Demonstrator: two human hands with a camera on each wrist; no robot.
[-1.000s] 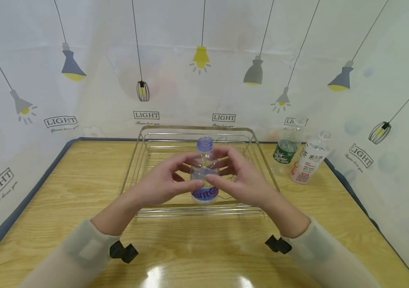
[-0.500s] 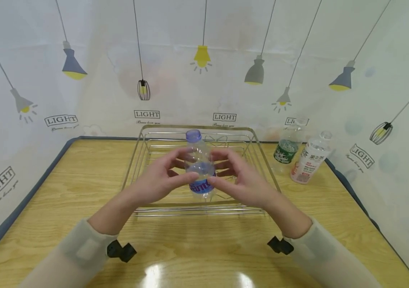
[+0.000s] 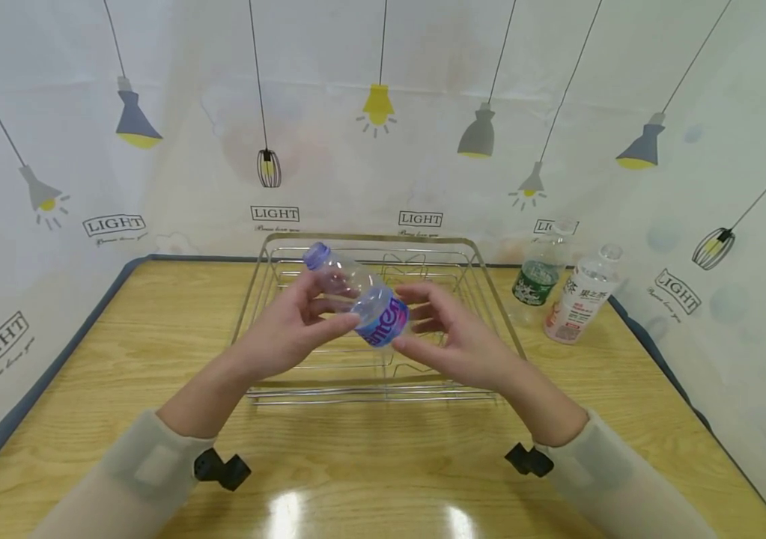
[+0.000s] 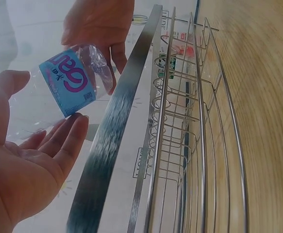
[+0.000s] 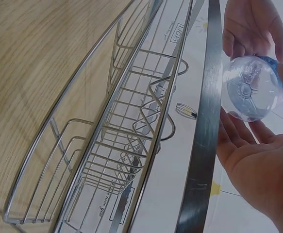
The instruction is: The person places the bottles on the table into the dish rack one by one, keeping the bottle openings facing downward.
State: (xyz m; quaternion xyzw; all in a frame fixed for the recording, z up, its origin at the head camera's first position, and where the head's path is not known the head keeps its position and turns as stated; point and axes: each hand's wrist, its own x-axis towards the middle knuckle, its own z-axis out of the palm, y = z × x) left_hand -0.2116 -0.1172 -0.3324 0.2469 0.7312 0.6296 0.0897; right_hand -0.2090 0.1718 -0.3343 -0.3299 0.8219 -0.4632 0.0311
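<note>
Wall cloth (image 3: 335, 112) here says LIGHT (image 3: 275, 214) in boxes all over, the script (image 3: 276, 229) underneath's too blurry. White-labelled bottle (image 3: 581, 296) reads 果之茶, held bottle's blue label (image 4: 68, 82) shows purple "Gan". Green label (image 3: 535, 283)? Can't make it out.

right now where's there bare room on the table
The table is bare at the left, between the rack and the printed cloth, and in front of the rack, between the sleeves. Crowded: above the rack, where left hand and right hand hold a tilted bottle, and at far right, where a green-labelled bottle and white-labelled bottle stand.
</note>
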